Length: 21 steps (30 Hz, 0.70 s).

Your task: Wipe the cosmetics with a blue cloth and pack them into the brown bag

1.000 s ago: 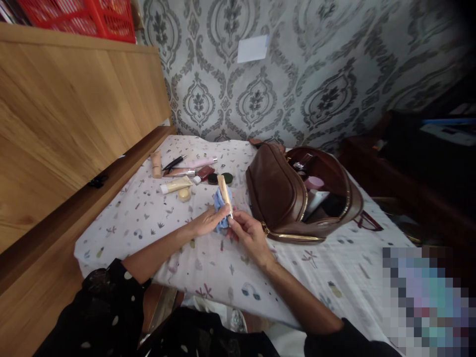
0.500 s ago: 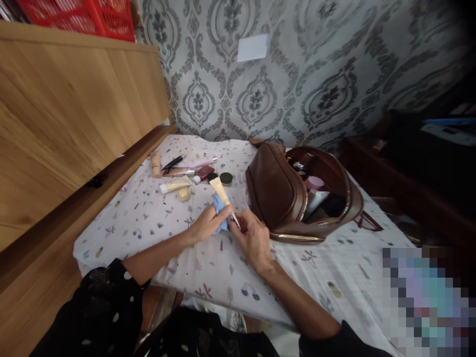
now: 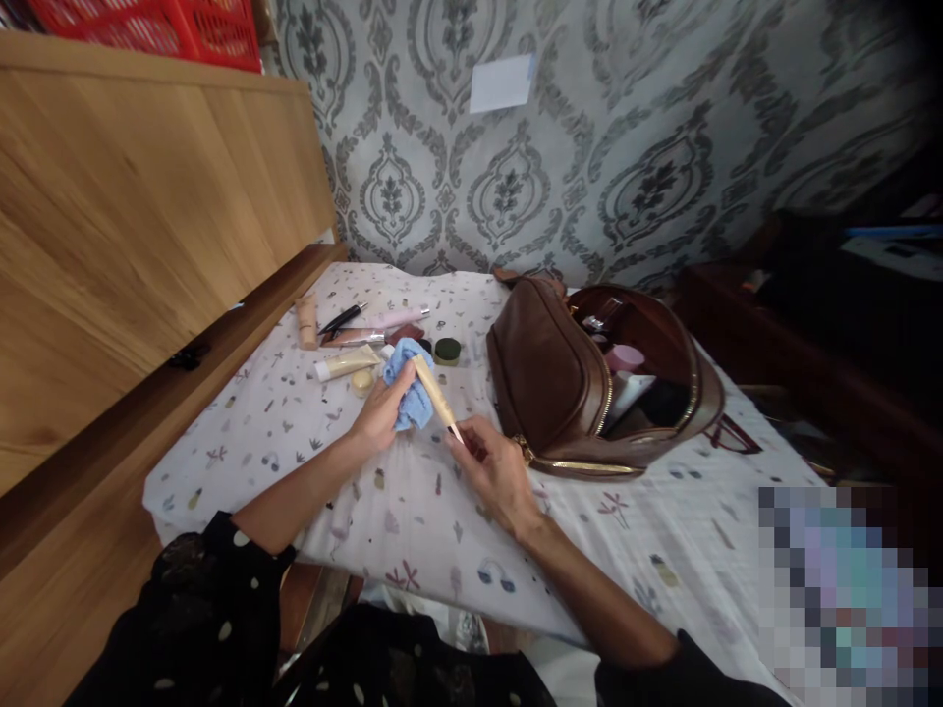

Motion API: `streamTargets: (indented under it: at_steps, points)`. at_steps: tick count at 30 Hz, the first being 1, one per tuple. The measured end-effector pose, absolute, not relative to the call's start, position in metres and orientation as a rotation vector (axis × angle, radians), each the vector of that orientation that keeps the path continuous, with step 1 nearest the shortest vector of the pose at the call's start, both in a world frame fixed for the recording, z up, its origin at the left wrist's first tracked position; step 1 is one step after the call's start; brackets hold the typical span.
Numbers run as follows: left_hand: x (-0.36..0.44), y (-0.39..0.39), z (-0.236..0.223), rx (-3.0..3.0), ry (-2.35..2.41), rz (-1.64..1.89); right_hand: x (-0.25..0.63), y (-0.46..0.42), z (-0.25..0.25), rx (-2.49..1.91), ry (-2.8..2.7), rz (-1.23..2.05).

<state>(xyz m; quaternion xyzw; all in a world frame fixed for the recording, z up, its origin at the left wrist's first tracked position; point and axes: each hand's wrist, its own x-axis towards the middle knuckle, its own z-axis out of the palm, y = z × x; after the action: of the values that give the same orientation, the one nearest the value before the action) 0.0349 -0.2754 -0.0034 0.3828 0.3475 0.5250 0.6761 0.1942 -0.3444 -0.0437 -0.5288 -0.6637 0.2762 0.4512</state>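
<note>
A light blue cloth (image 3: 415, 405) is bunched in my left hand (image 3: 379, 410), its thumb by the flat end of a pale yellow squeeze tube (image 3: 435, 391). My right hand (image 3: 501, 476) pinches the same tube at its narrow lower end. Beyond my hands lie another pale yellow tube (image 3: 348, 363), a small round yellow pot (image 3: 361, 382) and a dark green round container (image 3: 447, 351). To the right of my right hand stands a brown bag (image 3: 545, 368), unzipped, with a pink-lidded item (image 3: 625, 357) and a white tube (image 3: 632, 395) inside.
At the back left of the patterned cloth lie a beige tube (image 3: 307, 322), a black pen-like item (image 3: 344, 318) and a pink tube (image 3: 400, 317). A wooden cabinet (image 3: 162, 187) borders the left side. Dark red-framed glasses (image 3: 735, 436) lie beside the bag.
My left hand has moved left and up with the blue cloth, which now shows more and sits by the tube's flat end. My right hand keeps the tube's lower end.
</note>
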Motion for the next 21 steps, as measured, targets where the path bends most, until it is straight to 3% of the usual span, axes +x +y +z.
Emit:
streamTargets:
  at_steps: [7,15,21]
  points:
    - [0.030,-0.278,-0.020,1.147,0.674,0.935,0.193,-0.339,-0.040,-1.088,-1.373,1.261]
    - [0.029,-0.287,-0.014,1.329,0.489,0.590,0.194,-0.335,-0.044,-1.080,-1.159,1.271]
    - [0.028,-0.290,-0.013,1.445,0.581,0.625,0.191,-0.336,-0.047,-1.060,-1.144,1.255]
